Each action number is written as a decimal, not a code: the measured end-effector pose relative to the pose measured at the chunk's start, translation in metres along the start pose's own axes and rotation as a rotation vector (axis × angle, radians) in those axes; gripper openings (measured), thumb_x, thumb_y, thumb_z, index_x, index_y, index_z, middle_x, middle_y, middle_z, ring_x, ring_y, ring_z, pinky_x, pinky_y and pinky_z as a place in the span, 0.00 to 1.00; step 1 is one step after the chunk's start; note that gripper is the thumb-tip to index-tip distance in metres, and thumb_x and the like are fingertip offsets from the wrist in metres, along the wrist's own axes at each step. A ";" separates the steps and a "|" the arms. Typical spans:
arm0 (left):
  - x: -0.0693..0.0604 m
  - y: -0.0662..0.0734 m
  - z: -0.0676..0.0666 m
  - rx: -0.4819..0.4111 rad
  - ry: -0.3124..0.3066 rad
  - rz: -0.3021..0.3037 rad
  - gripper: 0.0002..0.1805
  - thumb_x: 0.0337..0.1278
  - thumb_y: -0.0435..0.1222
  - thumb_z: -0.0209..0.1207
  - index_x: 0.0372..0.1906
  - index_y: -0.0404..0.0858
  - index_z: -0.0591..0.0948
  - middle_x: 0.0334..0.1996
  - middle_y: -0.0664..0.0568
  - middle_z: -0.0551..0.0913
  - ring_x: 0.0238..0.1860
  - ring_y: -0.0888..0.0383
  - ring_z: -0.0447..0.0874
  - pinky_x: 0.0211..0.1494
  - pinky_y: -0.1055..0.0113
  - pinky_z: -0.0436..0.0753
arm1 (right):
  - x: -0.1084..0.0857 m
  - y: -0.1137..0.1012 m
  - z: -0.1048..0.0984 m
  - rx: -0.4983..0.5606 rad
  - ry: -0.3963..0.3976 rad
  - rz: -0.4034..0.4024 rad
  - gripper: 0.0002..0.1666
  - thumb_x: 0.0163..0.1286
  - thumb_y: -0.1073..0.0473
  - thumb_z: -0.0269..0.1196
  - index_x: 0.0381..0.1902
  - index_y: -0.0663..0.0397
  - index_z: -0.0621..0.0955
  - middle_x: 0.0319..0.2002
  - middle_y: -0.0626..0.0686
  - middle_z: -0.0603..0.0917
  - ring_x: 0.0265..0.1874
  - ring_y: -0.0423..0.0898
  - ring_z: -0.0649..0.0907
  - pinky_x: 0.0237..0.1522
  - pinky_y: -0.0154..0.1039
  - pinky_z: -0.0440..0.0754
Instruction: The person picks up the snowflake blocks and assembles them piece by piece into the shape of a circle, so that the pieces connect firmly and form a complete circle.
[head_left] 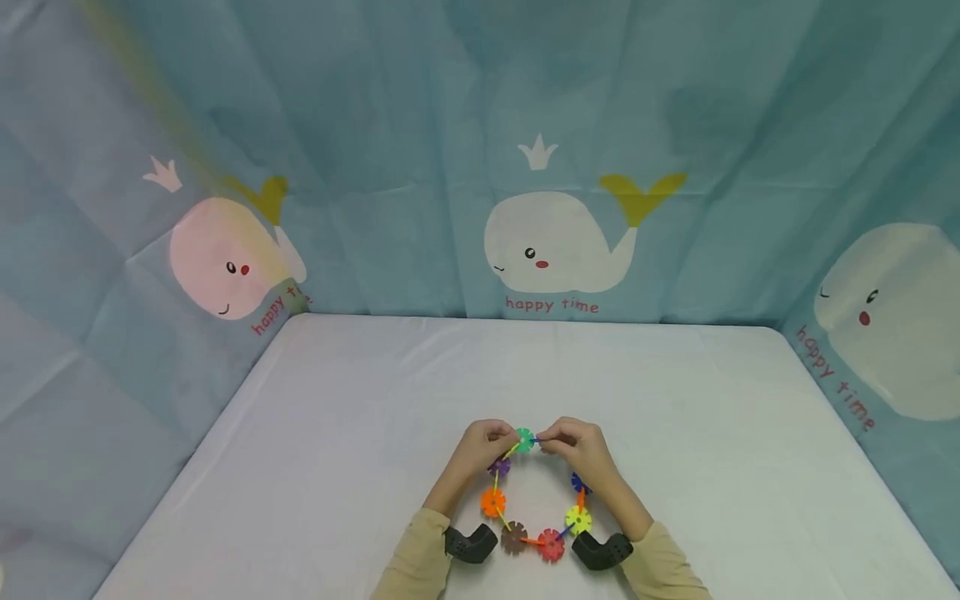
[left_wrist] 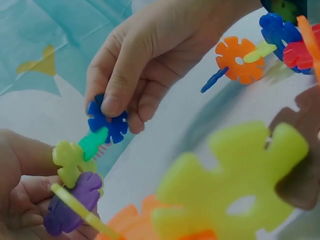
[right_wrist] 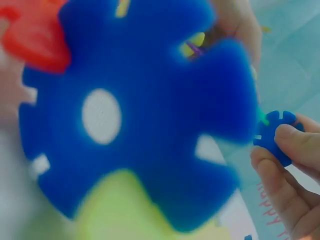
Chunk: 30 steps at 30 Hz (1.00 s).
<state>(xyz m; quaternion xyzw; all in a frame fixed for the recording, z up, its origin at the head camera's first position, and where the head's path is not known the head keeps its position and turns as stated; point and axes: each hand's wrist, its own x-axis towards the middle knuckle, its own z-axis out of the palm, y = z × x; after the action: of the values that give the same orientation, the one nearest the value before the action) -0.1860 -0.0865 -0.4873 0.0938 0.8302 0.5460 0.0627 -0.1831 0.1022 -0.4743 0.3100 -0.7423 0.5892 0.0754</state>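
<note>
A chain of slotted plastic snowflake discs forms a nearly closed loop between the forearms in the head view. Its left end rises through a purple disc [left_wrist: 75, 202] and a yellow disc [left_wrist: 70, 162] to a green disc [head_left: 525, 440]. The left hand [head_left: 486, 446] grips the yellow disc. Between finger and thumb, the right hand [head_left: 581, 448] pinches the blue disc [left_wrist: 107, 122], which is slotted into the green one. An orange disc [left_wrist: 239, 60] with a blue disc [left_wrist: 215, 80] on its edge stands apart from the right hand in the left wrist view.
On the white table [head_left: 360, 417], the loop's near side has a brown disc [head_left: 514, 537], a red disc [head_left: 551, 546] and a yellow-green disc [head_left: 578, 520]. Black wrist devices flank it. Blue whale-print cloth [head_left: 405, 167] hangs behind and at both sides.
</note>
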 end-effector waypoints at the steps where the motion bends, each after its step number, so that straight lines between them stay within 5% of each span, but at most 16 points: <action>1: 0.001 0.000 0.000 0.006 -0.009 0.014 0.09 0.56 0.34 0.56 0.28 0.31 0.80 0.18 0.55 0.75 0.17 0.64 0.66 0.20 0.71 0.67 | 0.000 0.000 -0.001 -0.004 0.001 0.004 0.04 0.53 0.79 0.60 0.27 0.70 0.80 0.24 0.61 0.79 0.22 0.54 0.80 0.26 0.39 0.78; 5: 0.005 -0.002 0.002 0.018 -0.033 0.042 0.09 0.56 0.34 0.56 0.28 0.31 0.80 0.19 0.55 0.76 0.18 0.64 0.66 0.21 0.71 0.68 | -0.002 0.001 -0.003 -0.007 0.009 0.018 0.03 0.52 0.77 0.61 0.27 0.71 0.80 0.24 0.60 0.79 0.22 0.53 0.81 0.25 0.38 0.78; 16: 0.005 0.003 -0.001 -0.050 -0.070 -0.013 0.11 0.55 0.36 0.57 0.27 0.30 0.80 0.18 0.54 0.76 0.17 0.63 0.66 0.21 0.70 0.67 | -0.001 0.010 -0.001 0.045 0.019 -0.005 0.06 0.53 0.78 0.60 0.27 0.68 0.80 0.24 0.60 0.79 0.20 0.52 0.80 0.23 0.38 0.78; 21: 0.002 0.002 -0.001 -0.024 -0.068 -0.071 0.10 0.54 0.37 0.57 0.27 0.32 0.79 0.17 0.55 0.75 0.17 0.63 0.66 0.21 0.70 0.67 | -0.003 0.018 -0.010 -0.119 -0.118 0.190 0.10 0.57 0.65 0.63 0.38 0.62 0.79 0.34 0.55 0.79 0.27 0.47 0.80 0.28 0.36 0.77; 25: 0.002 0.000 -0.002 -0.066 -0.050 -0.111 0.11 0.54 0.38 0.57 0.28 0.32 0.79 0.18 0.55 0.74 0.18 0.63 0.66 0.23 0.70 0.68 | -0.006 0.013 -0.027 -0.313 -0.204 0.443 0.12 0.57 0.59 0.64 0.38 0.58 0.78 0.31 0.50 0.77 0.27 0.43 0.76 0.28 0.37 0.74; 28: 0.002 -0.002 -0.004 -0.109 -0.028 -0.126 0.11 0.55 0.37 0.56 0.28 0.32 0.78 0.18 0.54 0.72 0.18 0.62 0.66 0.23 0.69 0.68 | -0.009 0.010 -0.041 -0.330 -0.348 0.593 0.08 0.58 0.57 0.63 0.31 0.56 0.78 0.23 0.47 0.75 0.22 0.41 0.73 0.24 0.36 0.71; 30: 0.002 -0.004 -0.005 -0.123 -0.020 -0.131 0.11 0.55 0.37 0.56 0.28 0.32 0.78 0.17 0.54 0.72 0.18 0.62 0.66 0.23 0.69 0.68 | -0.011 0.011 -0.047 -0.247 -0.457 0.650 0.08 0.58 0.58 0.62 0.27 0.58 0.77 0.20 0.47 0.76 0.18 0.41 0.74 0.22 0.35 0.72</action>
<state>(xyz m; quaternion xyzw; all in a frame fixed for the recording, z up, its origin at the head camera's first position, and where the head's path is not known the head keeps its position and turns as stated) -0.1896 -0.0918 -0.4887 0.0409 0.7987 0.5898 0.1122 -0.1917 0.1509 -0.4746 0.1710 -0.8643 0.4048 -0.2445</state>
